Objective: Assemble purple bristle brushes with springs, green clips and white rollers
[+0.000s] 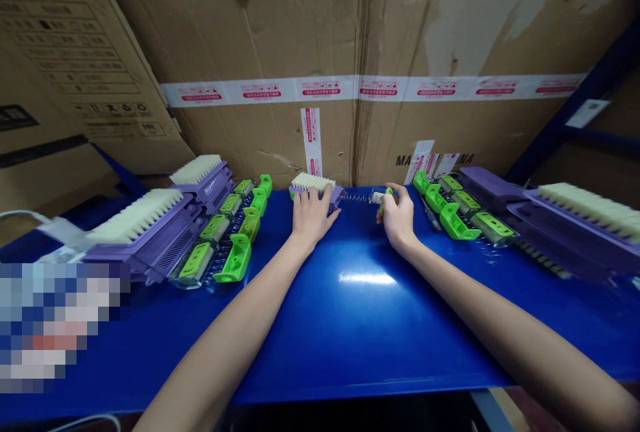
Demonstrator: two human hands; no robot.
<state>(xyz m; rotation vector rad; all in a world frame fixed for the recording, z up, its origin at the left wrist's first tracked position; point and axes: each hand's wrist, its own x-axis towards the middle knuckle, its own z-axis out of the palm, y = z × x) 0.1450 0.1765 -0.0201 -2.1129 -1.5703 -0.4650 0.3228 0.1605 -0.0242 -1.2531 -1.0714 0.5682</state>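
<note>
My left hand (311, 215) lies over a purple brush (336, 197) with cream bristles, its fingers bent down onto the brush at the back middle of the blue table. From the brush's right end a coil spring (355, 197) stretches toward my right hand (399, 215). That hand pinches a small green part (389, 192). Beside its fingertips, at the spring's right end, is a small clear plastic piece (377, 197) with something pale inside. My palm and fingers hide much of the brush and of the green part.
Rows of purple brushes (173, 245), green brackets (235, 260) and green-and-clear pieces (196, 262) lie at the left. Similar purple parts (530, 219) and green brackets (457, 222) are at the right. Taped cardboard boxes (270, 39) stand behind the blue table (370, 339).
</note>
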